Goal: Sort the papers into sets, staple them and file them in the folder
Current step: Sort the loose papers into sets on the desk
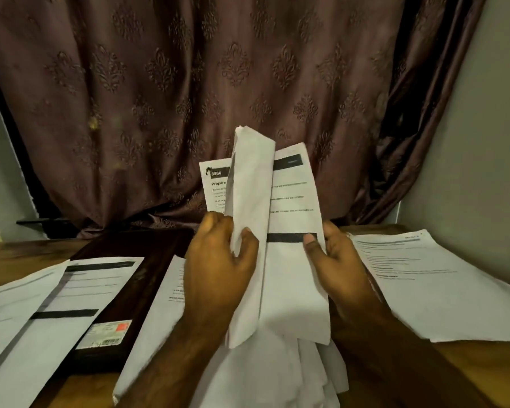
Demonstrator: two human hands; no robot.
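Left: printed sheets (50, 293) lie over a dark folder (121, 290) on the wooden table (18, 251). Centre: left hand (215, 260) pinches a folded-back sheet (248, 201); right hand (336, 257) grips the held stack (295, 260), raised above loose papers (292, 375). Right: another paper pile (430, 290) on the table.
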